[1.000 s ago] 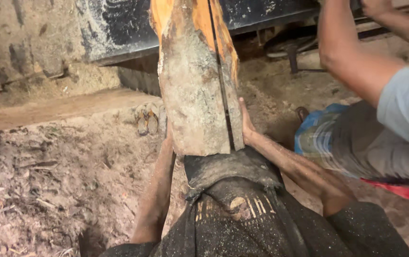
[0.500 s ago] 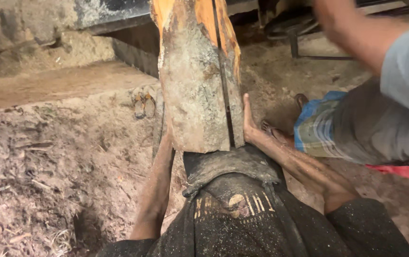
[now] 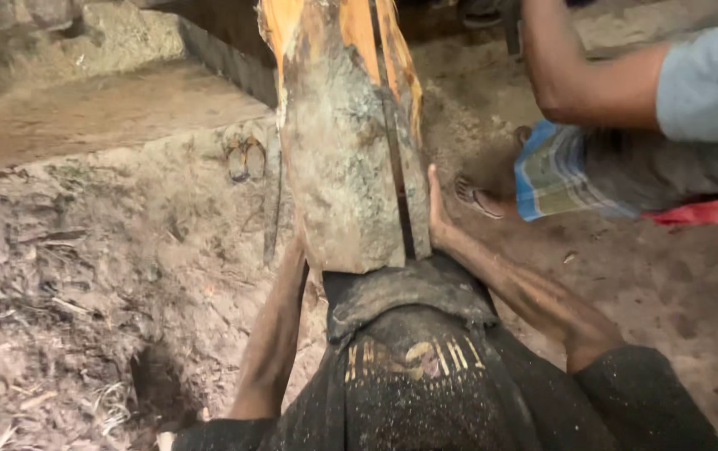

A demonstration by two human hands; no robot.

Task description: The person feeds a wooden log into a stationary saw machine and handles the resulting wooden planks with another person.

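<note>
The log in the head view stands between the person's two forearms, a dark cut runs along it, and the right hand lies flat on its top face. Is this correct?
Not fully. In the head view the right hand presses flat against the log's right side, not its top face. The rest holds: the log stands between both forearms, and a dark cut runs along it.

Dim, warm light overall; brightest on the orange top of my log at 12 o'clock. Deep shadow at 11 and 1 o'clock behind it. No glare. Soft blur throughout; ground at 9 o'clock muddy, low detail. Co-worker's arm at 2 o'clock smeared.
</note>
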